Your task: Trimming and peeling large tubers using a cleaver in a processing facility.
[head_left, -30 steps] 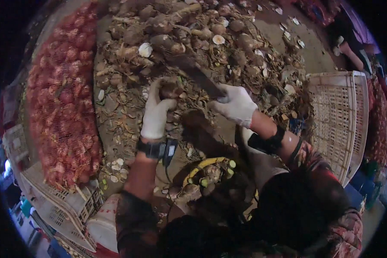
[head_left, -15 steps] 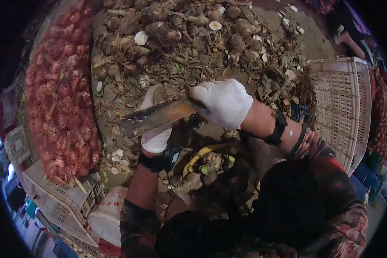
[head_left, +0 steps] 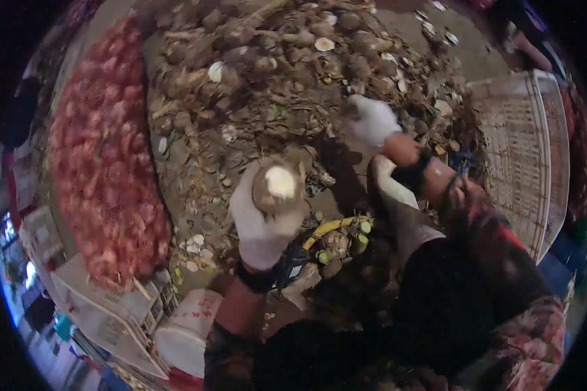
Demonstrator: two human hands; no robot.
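Observation:
My left hand (head_left: 262, 225), in a white glove, grips a round brown taro corm (head_left: 270, 195). A pale cut patch shows on the corm's upper face. My right hand (head_left: 374, 121), gloved too and smeared by motion, is raised off to the right, apart from the corm. Its fingers are curled round the handle of the knife, whose blade hardly shows. Below the hands, between my legs, stands a container with a yellow handle (head_left: 332, 227); several trimmed corms with greenish stem ends (head_left: 336, 244) lie in it.
A heap of brown corms and dry peelings (head_left: 261, 85) spreads ahead. A long red mesh sack (head_left: 107, 169) lies at left. White plastic crates stand at right (head_left: 512, 156) and lower left (head_left: 91, 293), beside a white bucket (head_left: 186, 332). Another person's arm (head_left: 531, 52) shows far right.
My right hand has swung away to the right, and the broad blade no longer lies across my left hand. The corm in my left hand now shows its white cut face.

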